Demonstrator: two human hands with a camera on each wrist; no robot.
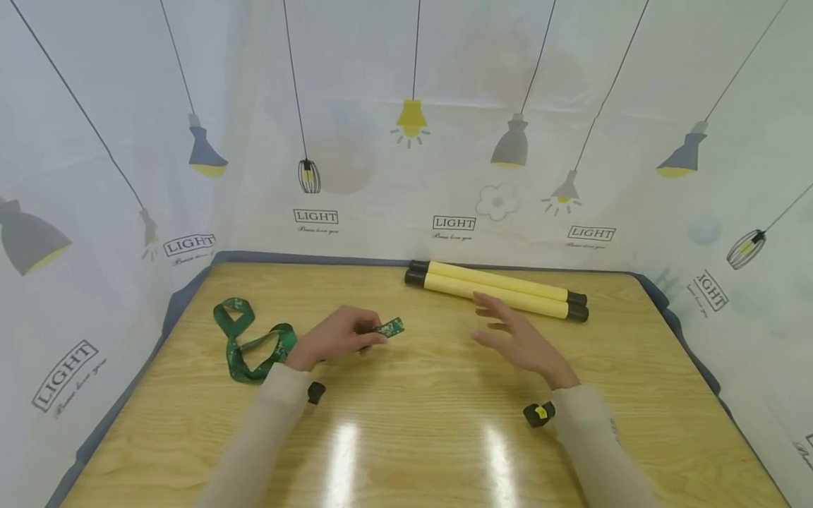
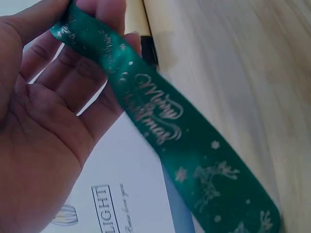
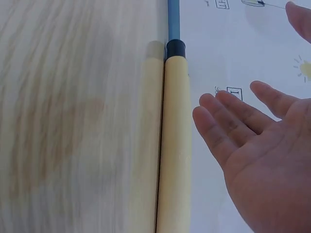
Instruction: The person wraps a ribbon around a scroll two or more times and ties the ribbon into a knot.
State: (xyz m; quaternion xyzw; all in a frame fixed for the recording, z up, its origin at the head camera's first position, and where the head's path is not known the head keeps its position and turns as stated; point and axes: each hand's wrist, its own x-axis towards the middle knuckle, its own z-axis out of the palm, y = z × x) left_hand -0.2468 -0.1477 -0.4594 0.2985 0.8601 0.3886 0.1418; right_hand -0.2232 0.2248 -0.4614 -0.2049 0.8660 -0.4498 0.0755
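Your left hand (image 1: 343,331) pinches a green, silver-printed satin ribbon (image 1: 238,361).
Head view: its loops lie on the wooden table (image 1: 419,395); probably light, soft, slippery, best gripped near its end. Left wrist: thumb and finger pinch, the others loose. Right wrist: your right hand (image 3: 272,160), fingers extended, holds nothing.

Pretty bright, even light in here
Two glare streaks on the wooden tabletop (image 1: 422,437), lettering on the green ribbon (image 2: 170,128) kinda blurry.
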